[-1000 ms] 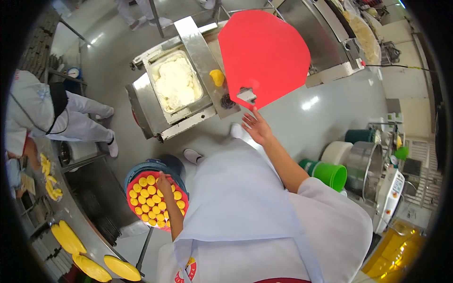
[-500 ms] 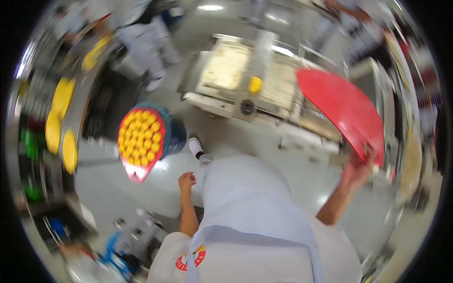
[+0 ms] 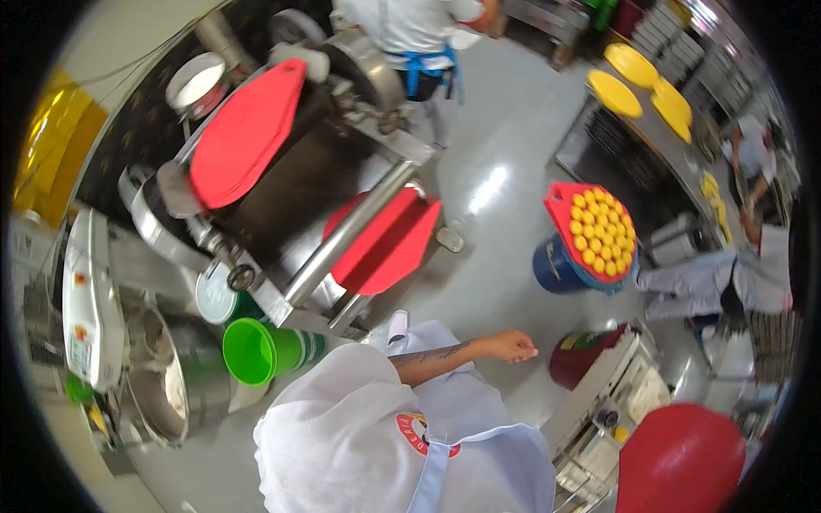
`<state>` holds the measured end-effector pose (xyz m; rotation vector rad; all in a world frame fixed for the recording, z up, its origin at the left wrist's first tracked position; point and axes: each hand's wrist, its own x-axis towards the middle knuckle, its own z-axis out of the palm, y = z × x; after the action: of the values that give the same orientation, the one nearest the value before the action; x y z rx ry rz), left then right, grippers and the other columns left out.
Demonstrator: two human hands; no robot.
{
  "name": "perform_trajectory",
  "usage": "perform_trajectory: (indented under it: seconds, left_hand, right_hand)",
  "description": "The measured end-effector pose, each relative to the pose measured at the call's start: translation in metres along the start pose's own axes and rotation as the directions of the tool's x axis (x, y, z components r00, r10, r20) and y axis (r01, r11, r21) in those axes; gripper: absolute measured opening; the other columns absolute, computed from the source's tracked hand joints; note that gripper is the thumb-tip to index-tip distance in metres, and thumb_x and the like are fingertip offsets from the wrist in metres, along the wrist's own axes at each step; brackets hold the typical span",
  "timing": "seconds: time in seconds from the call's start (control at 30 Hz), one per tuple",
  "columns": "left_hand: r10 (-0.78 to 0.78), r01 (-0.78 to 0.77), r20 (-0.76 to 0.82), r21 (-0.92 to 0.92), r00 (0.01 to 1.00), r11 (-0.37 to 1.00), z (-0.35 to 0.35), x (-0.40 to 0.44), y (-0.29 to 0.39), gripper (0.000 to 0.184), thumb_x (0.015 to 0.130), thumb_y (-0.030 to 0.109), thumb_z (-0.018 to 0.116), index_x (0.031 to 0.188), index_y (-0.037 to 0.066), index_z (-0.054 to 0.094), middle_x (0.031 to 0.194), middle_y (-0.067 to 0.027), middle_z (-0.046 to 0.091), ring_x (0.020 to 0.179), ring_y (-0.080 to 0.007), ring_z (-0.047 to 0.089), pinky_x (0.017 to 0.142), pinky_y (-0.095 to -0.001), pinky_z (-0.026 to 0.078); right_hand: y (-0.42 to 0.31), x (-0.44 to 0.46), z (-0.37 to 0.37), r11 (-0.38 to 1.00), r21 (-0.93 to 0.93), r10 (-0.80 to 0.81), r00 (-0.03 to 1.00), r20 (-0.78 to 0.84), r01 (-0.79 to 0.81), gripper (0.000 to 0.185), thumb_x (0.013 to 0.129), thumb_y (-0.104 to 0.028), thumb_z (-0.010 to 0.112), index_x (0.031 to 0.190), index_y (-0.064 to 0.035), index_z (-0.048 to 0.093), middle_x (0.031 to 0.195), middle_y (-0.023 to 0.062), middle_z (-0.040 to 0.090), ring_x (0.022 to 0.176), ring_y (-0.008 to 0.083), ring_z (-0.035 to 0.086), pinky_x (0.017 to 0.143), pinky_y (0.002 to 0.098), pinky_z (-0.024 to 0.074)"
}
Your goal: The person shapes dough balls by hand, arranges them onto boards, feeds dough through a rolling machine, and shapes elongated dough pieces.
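Note:
My left hand (image 3: pixel 510 346) is at the middle right, held out in front of my apron with its fingers curled in and nothing visible in them. My right hand is out of view. A large red board (image 3: pixel 682 462) shows at the lower right, cut off by the frame edge; what holds it is hidden. Beyond my left hand, a red board with a short handle (image 3: pixel 558 203) lies on a blue bucket (image 3: pixel 560 267). Rows of round yellow balls (image 3: pixel 603 231) cover that board.
A roller machine (image 3: pixel 316 184) carries stacked red boards (image 3: pixel 248 137). Nearby are a green bucket (image 3: pixel 256 350) and a mixer bowl (image 3: pixel 192 376). Yellow boards (image 3: pixel 614 94) rest on a bench. A dark red bin (image 3: pixel 584 357) stands beside another machine. Co-workers (image 3: pixel 410 38) stand around.
The view has swung left, bringing the roller machine and mixer into sight. My right hand, which gripped the red board, has left view; the board now shows at the lower right.

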<state>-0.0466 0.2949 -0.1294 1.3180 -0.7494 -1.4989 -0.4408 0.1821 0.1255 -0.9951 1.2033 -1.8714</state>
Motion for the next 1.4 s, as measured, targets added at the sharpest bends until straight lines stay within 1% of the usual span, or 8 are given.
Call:
perform_trajectory:
  seconds: [0.2, 0.33, 0.4, 0.67, 0.97, 1.13, 1.27, 1.4]
  left_hand:
    - [0.177, -0.226, -0.159, -0.383, 0.971, 0.896, -0.054, -0.124, 0.101, 0.064, 0.101, 0.044, 0.058, 0.149, 0.006, 0.041, 0.145, -0.0119, 0.051, 0.123, -0.0236, 0.056, 0.103, -0.0400, 0.052]
    - [0.448, -0.587, -0.426, -0.743, 0.786, 0.323, -0.127, -0.213, 0.135, 0.065, 0.101, 0.045, 0.056, 0.150, 0.005, 0.037, 0.151, -0.0133, 0.045, 0.131, -0.0268, 0.052, 0.112, -0.0464, 0.044]
    - [0.408, -0.723, -0.647, -0.689, 0.643, 0.046, -0.175, -0.273, 0.144, 0.057, 0.101, 0.038, 0.057, 0.145, 0.004, 0.043, 0.148, -0.0144, 0.048, 0.133, -0.0283, 0.051, 0.114, -0.0489, 0.040]
    - [0.051, -0.997, -0.995, 0.080, -0.081, -0.023, -0.301, -0.431, 0.117, 0.058, 0.088, -0.007, 0.062, 0.142, 0.002, 0.043, 0.140, -0.0156, 0.052, 0.131, -0.0337, 0.052, 0.114, -0.0526, 0.041]
    - [-0.203, -0.907, -0.888, 0.420, -0.413, 0.011, -0.491, -0.454, 0.111, 0.052, 0.087, -0.011, 0.059, 0.136, 0.002, 0.048, 0.133, -0.0138, 0.055, 0.118, -0.0336, 0.060, 0.095, -0.0575, 0.055]
    - [-0.303, -0.887, -0.852, 0.460, -0.428, -0.042, -0.548, -0.440, 0.122, 0.047, 0.087, -0.012, 0.060, 0.131, -0.003, 0.050, 0.129, -0.0167, 0.057, 0.112, -0.0369, 0.062, 0.090, -0.0619, 0.055]
    - [-0.205, -0.993, -0.973, 0.112, -0.106, -0.018, -0.525, -0.433, 0.119, 0.051, 0.098, 0.021, 0.066, 0.135, -0.007, 0.045, 0.126, -0.0218, 0.060, 0.115, -0.0386, 0.062, 0.100, -0.0488, 0.054]
    - [0.034, -0.846, -0.983, -0.138, 0.181, 0.515, -0.373, -0.362, 0.169, 0.052, 0.101, 0.037, 0.059, 0.130, -0.006, 0.053, 0.121, -0.0215, 0.064, 0.111, -0.0319, 0.066, 0.093, -0.0395, 0.057]
  right_hand:
    - [0.010, 0.002, 0.113, 0.950, 0.192, 0.103, 0.827, 0.553, -0.247, 0.040, 0.103, -0.028, 0.045, 0.130, -0.0016, 0.058, 0.135, 0.0226, 0.059, 0.136, 0.0336, 0.048, 0.116, 0.0514, 0.0346]
    - [0.030, -0.107, 0.287, 0.626, 0.110, -0.188, -0.013, 0.982, -0.772, 0.030, 0.105, -0.029, 0.042, 0.101, -0.0082, 0.063, 0.138, 0.0263, 0.057, 0.141, 0.0359, 0.042, 0.120, 0.0566, 0.0258]
    - [0.030, -0.192, 0.376, 0.625, -0.019, -0.025, -0.044, 0.999, -0.780, 0.045, 0.107, -0.030, 0.039, 0.065, -0.0135, 0.039, 0.141, 0.0356, 0.048, 0.132, 0.0412, 0.051, 0.115, 0.0598, 0.0329]
    - [0.020, -0.510, 0.654, 0.430, -0.593, -0.068, -0.680, 0.730, -0.681, 0.059, 0.103, -0.048, 0.048, 0.143, -0.0049, 0.043, 0.146, 0.0183, 0.047, 0.128, 0.0335, 0.053, 0.107, 0.0497, 0.0456]
    - [0.144, -0.446, 0.524, 0.651, -0.617, 0.267, -0.627, 0.732, -0.442, 0.068, 0.102, -0.048, 0.050, 0.153, -0.0062, 0.032, 0.156, 0.0178, 0.034, 0.127, 0.0383, 0.054, 0.103, 0.0502, 0.0463]
    - [0.250, -0.288, 0.371, 0.507, -0.643, 0.648, -0.237, 0.723, -0.574, 0.059, 0.102, -0.045, 0.054, 0.147, -0.0090, 0.041, 0.147, 0.0154, 0.044, 0.128, 0.0354, 0.051, 0.106, 0.0489, 0.0432]
    - [0.316, -0.188, 0.211, 0.409, -0.435, 0.814, 0.106, 0.571, -0.802, 0.056, 0.100, -0.045, 0.056, 0.145, -0.0120, 0.046, 0.147, 0.0131, 0.042, 0.135, 0.0338, 0.045, 0.109, 0.0483, 0.0412]
    - [0.333, -0.162, 0.067, 0.320, -0.201, 0.947, 0.307, 0.091, -0.926, 0.053, 0.098, -0.040, 0.060, 0.143, -0.0140, 0.050, 0.145, 0.0091, 0.044, 0.135, 0.0294, 0.045, 0.109, 0.0445, 0.0426]
